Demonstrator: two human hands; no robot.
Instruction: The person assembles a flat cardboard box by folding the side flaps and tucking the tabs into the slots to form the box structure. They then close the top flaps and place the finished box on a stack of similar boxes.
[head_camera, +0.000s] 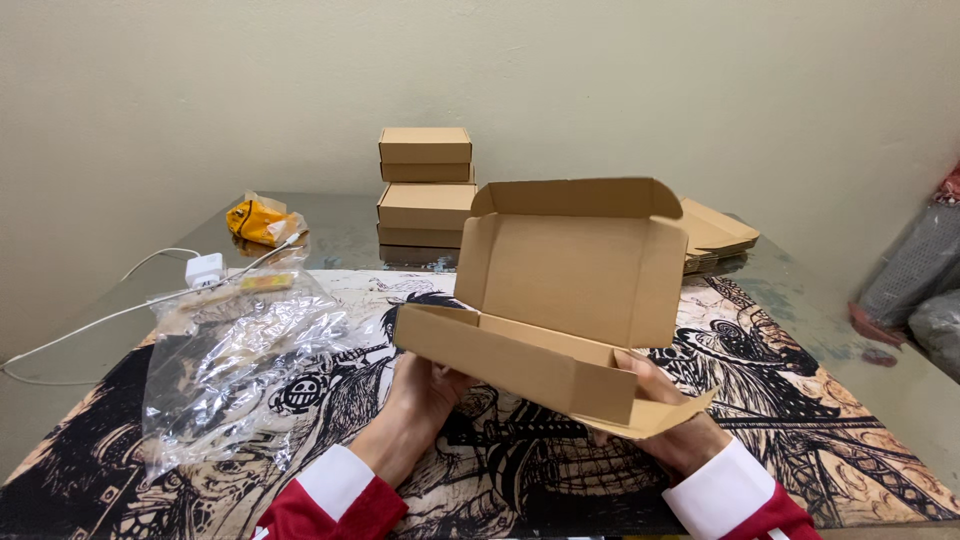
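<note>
I hold a brown cardboard mailer box (560, 300) above the table, its lid standing open and tilted away from me. My left hand (425, 395) grips the box from beneath at its left end. My right hand (665, 420) holds the right end, fingers under a loose side flap. The inside of the box is hidden by its front wall. Both sleeves are red with white cuffs.
A clear plastic bag (240, 360) lies crumpled at the left on a printed black-and-tan mat (820, 430). Closed boxes (425, 190) are stacked at the back. Flat cardboard blanks (715, 235) lie at back right. A white charger with cable (203, 270) and a yellow packet (255, 220) sit at left.
</note>
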